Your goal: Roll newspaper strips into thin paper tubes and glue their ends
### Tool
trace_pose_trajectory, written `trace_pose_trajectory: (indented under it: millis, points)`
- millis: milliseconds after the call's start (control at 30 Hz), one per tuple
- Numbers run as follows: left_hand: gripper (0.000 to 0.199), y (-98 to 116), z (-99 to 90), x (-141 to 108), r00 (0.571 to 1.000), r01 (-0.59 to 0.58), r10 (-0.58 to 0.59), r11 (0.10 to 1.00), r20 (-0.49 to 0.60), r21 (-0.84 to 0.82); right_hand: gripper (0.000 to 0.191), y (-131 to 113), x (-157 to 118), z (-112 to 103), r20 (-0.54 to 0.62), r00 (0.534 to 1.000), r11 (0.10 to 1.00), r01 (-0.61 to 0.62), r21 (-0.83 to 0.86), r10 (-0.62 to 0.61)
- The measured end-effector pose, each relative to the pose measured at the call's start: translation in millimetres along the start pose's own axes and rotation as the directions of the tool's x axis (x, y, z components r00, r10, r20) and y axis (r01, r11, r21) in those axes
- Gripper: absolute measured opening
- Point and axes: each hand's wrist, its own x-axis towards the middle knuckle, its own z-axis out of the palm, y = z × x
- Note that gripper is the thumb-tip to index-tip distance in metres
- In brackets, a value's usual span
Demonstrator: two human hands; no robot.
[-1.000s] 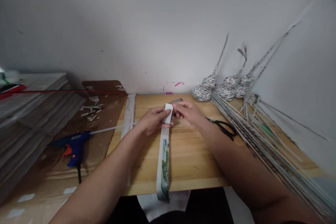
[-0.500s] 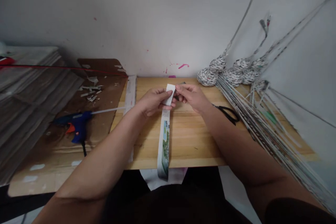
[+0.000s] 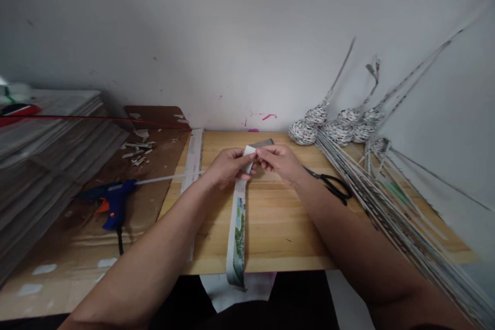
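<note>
A long printed paper strip [image 3: 238, 227] runs toward me over the wooden table, its near end curling past the front edge. My left hand [image 3: 231, 166] grips the strip's white far end between thumb and fingers. At the top corner of that end, my right hand [image 3: 276, 160] pinches the paper with thumb and forefinger. Behind the hands lies a flat grey piece [image 3: 263, 142], partly hidden. Black-handled scissors [image 3: 334, 185] rest beside my right forearm. To the left, another pale paper strip [image 3: 193, 157] lies lengthwise on the table.
A blue glue gun [image 3: 115, 203] with a glue stick lies on cardboard [image 3: 150, 216] at the left, near paper scraps [image 3: 139, 153] and a tall newspaper stack [image 3: 50, 134]. Woven paper shapes [image 3: 303, 131] stand at the back right, beside a bundle of rolled paper sticks [image 3: 371, 196].
The view has tilted up, so everything sits lower in the picture. My fingers still hold the strip's end, now turned slightly, with less of its white face showing.
</note>
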Motion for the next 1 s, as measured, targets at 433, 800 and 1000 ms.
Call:
trace_pose_trajectory:
  millis: [433,800,1000]
  points:
    - [0.027,0.4,1.7,0.9,1.000,0.012,-0.012,1.000,-0.014,0.013,0.033,6.2,2.2,2.1,-0.051,0.998,0.999,0.034,-0.002,-0.034]
    - [0.024,-0.2,3.5,1.3,0.998,-0.006,0.008,0.999,-0.056,0.045,0.033,1.3,1.5,3.8,-0.082,0.996,0.999,-0.044,0.020,0.046]
    - [0.023,-0.3,5.6,1.4,0.998,-0.011,0.014,0.999,-0.063,0.048,0.034,5.7,3.4,3.2,-0.117,0.992,0.999,-0.033,0.036,0.037]
